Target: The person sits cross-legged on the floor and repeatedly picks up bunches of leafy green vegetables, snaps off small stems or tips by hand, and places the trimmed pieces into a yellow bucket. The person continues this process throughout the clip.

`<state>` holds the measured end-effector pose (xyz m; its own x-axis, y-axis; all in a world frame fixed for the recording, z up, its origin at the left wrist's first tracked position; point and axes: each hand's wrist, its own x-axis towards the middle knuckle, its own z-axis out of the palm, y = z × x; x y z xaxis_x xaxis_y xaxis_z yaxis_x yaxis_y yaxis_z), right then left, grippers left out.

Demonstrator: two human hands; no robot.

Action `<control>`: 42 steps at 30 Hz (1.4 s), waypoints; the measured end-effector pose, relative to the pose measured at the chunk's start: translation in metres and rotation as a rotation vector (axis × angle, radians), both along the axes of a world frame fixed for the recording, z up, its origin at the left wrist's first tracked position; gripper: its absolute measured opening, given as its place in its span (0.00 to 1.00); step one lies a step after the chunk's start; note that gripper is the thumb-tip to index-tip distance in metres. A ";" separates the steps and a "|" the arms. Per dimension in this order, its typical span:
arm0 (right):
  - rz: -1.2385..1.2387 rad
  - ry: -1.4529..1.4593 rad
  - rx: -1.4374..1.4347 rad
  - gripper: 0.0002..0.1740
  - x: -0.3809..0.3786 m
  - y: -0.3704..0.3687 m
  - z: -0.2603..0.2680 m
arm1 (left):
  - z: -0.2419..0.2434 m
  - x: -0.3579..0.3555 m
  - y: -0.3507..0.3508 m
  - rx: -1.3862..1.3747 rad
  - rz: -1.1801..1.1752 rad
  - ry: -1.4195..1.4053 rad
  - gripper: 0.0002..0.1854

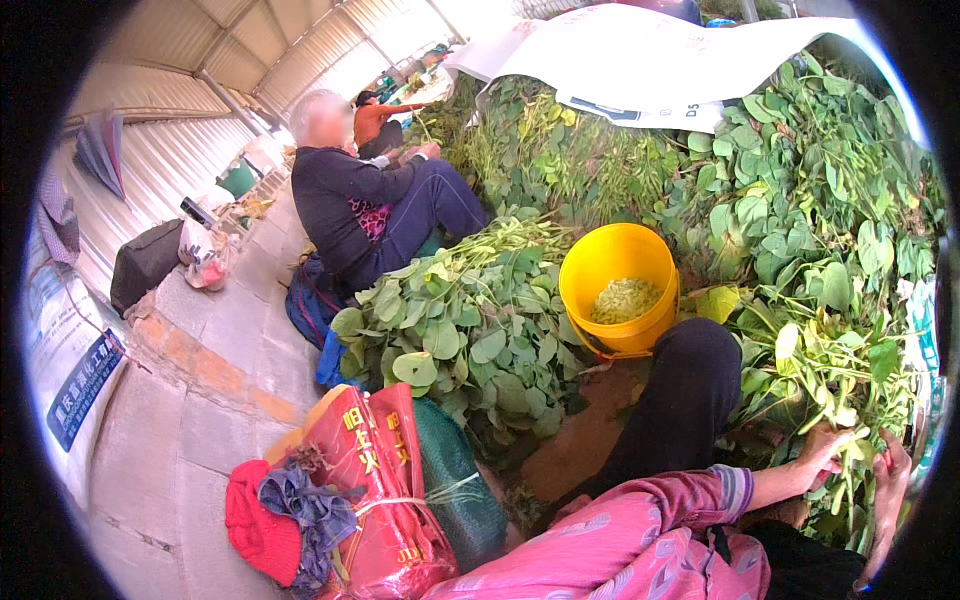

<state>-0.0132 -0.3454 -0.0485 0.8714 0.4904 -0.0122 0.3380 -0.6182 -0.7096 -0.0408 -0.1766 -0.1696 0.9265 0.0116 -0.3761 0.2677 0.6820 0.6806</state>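
At the lower right, my left hand (817, 459) grips green pods and stems of a cut bean plant (847, 442), its fingers closed around them. Just right of it is my right hand (891, 476), its fingertips at the same stems; whether it holds them is unclear. Leafy stalks spread above both hands. A yellow plastic bucket (652, 337), part filled with shelled pale green beans (624, 300), stands beyond my bent knee.
A heap of leafy bean plants (442, 337) lies left of the bucket; a larger pile (787, 217) rises behind, partly under a white sheet (637, 52). A seated person (375, 195) is nearby, another person (371, 124) farther back. Red bags (390, 480) lie beside me.
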 end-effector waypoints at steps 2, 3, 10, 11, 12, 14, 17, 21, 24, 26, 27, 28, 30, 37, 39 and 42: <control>0.061 -0.129 0.082 0.37 -0.002 0.020 -0.007 | 0.005 0.006 -0.016 -0.085 0.003 0.009 0.17; 0.022 -0.074 0.004 0.37 -0.003 0.028 0.002 | 0.013 0.007 -0.020 -0.139 0.025 0.008 0.19; -0.002 -0.117 0.195 0.31 0.015 0.030 -0.010 | 0.016 0.019 -0.017 -0.180 -0.062 0.056 0.26; -0.015 -0.134 0.186 0.29 0.011 0.035 -0.010 | 0.005 0.019 -0.016 -0.168 -0.073 0.103 0.26; -0.039 -0.154 0.174 0.26 0.005 0.035 -0.009 | -0.001 0.015 -0.014 -0.142 -0.064 0.112 0.26; 0.050 -0.144 0.105 0.19 0.000 0.029 -0.015 | -0.012 0.001 -0.014 -0.145 -0.077 0.071 0.19; 0.034 -0.176 0.066 0.06 -0.028 0.048 -0.015 | -0.003 -0.015 -0.013 -0.055 -0.048 0.053 0.15; -0.006 0.022 0.077 0.01 -0.024 0.041 -0.010 | -0.002 -0.021 -0.018 -0.151 -0.055 0.022 0.18; 0.064 0.007 0.161 0.04 -0.008 0.030 -0.018 | 0.012 -0.023 -0.015 -0.071 -0.045 0.091 0.23; 0.068 0.030 0.197 0.08 -0.002 0.034 -0.016 | 0.004 -0.019 -0.012 -0.093 -0.069 0.060 0.24; 0.040 0.055 0.236 0.11 -0.001 0.035 -0.017 | 0.002 -0.017 -0.011 -0.122 -0.082 0.025 0.25; 0.012 0.079 0.275 0.15 0.001 0.036 -0.019 | 0.000 -0.016 -0.012 -0.150 -0.095 -0.010 0.25; -0.003 0.052 0.299 0.21 0.011 0.023 -0.046 | 0.001 -0.017 -0.010 -0.145 -0.136 0.009 0.26; -0.008 0.153 -0.078 0.18 0.006 0.000 -0.066 | -0.009 -0.030 -0.013 -0.093 -0.168 0.055 0.23; 0.001 0.120 -0.220 0.18 0.005 -0.001 -0.063 | -0.011 -0.031 -0.013 -0.124 -0.135 0.044 0.22; -0.200 0.483 -0.111 0.18 0.006 0.008 -0.042 | 0.005 -0.037 -0.003 -0.221 -0.169 -0.064 0.20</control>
<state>-0.0073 -0.3369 -0.0906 0.8301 0.2884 -0.4773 -0.1428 -0.7174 -0.6818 -0.0780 -0.1797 -0.1642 0.9302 -0.2208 -0.2932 0.3517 0.7648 0.5398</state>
